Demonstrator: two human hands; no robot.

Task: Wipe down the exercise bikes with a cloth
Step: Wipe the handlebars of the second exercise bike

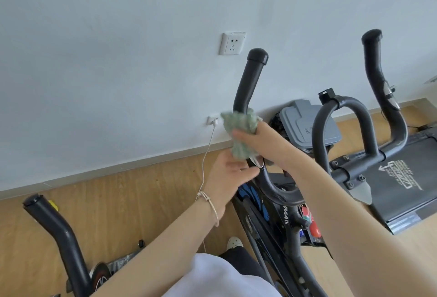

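A black exercise bike (279, 204) stands in front of me, its left handlebar horn (250, 79) rising toward the wall. My right hand (257, 141) grips a green cloth (238, 126) wrapped round the lower part of that horn. Just below it, my left hand (228, 173) holds the same bar, fingers curled at the sensor ring. The right horn (378, 76) and the looped middle bar (340, 131) are bare.
A second bike's handlebar (56, 232) stands at lower left. A treadmill (406, 178) lies to the right, a grey bin (309, 124) behind the bars. A white cable (208, 154) hangs from a wall socket (213, 120). The floor is wood.
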